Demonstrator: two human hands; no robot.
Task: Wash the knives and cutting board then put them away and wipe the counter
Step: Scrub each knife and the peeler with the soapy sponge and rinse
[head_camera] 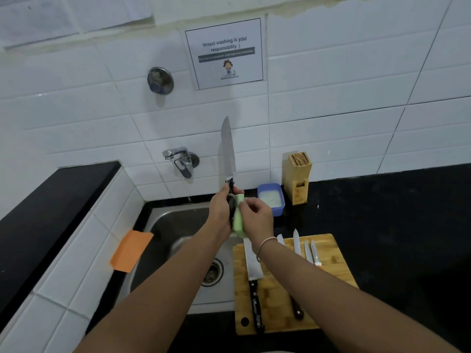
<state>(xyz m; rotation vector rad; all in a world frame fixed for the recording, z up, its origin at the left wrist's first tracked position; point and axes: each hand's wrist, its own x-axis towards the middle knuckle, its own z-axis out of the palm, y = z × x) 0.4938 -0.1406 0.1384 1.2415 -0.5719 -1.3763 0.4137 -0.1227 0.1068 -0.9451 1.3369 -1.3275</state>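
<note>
My left hand (221, 212) grips the black handle of a large knife (227, 146), whose blade points straight up over the steel sink (175, 225). My right hand (257, 219) holds a green sponge (239, 222) against that handle. A wooden cutting board (331, 253) lies on the black counter to the right of the sink. Several knives lie on the board, among them a long black-handled knife (252, 276) at its left side. My right forearm hides part of the board.
A wooden knife block (297, 177) stands by the wall, with a blue tub (270, 198) of soapy water beside it. The tap (182, 161) juts from the tiled wall. An orange cloth (131, 250) hangs on the sink's left edge. Black counter (407, 225) extends right.
</note>
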